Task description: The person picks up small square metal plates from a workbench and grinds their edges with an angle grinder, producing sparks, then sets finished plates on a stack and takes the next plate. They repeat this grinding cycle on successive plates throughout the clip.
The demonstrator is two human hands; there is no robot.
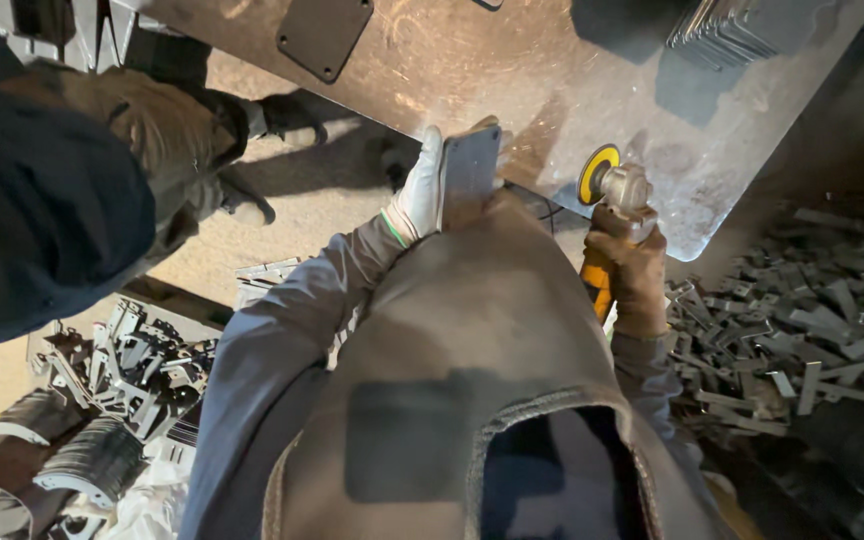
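My left hand [415, 195], in a white glove, holds a flat grey metal plate [471, 163] upright against my brown apron, at the near edge of a scratched steel workbench [472, 70]. My right hand [634, 275], in a brown glove, grips an angle grinder [624, 190] with an orange handle. Its yellow-rimmed disc [597, 172] faces left, a short gap to the right of the plate and not touching it.
Another person in dark clothing [42, 200] bends over at the left, a gloved hand [292, 112] by the bench edge. A black square plate [324, 35] and stacked plates [742, 30] lie on the bench. Piles of small metal parts lie right [802, 320] and left [142, 365].
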